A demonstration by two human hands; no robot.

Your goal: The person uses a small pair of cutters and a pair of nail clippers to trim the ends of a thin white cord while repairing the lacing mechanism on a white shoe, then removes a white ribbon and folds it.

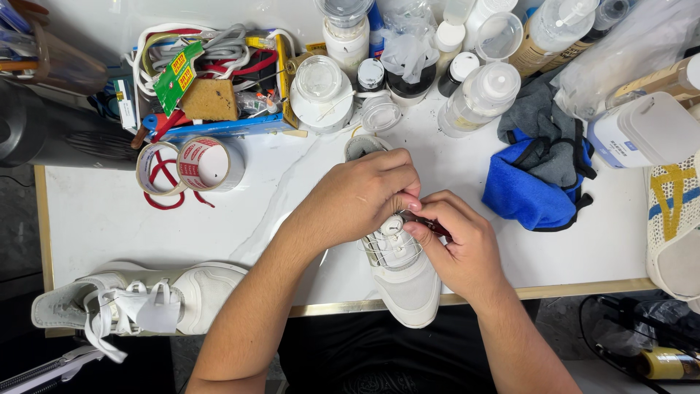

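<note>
Shoe (405, 281) lies under left hand (362, 195), dial beside right hand (461, 252) grip.

A white low-top shoe (403, 281) lies just below the middle of the frame, toe toward the lower edge and overhanging the white table's front rim, heel opening toward the upper part of the frame. Its toe cap looks pale grey and smooth. A round white dial (391, 225) sits on the tongue, with thin wire laces running beneath it. A slim dark red tool (430, 224) lies just right of the dial, its tip close beside it; whether they touch cannot be told.
</note>
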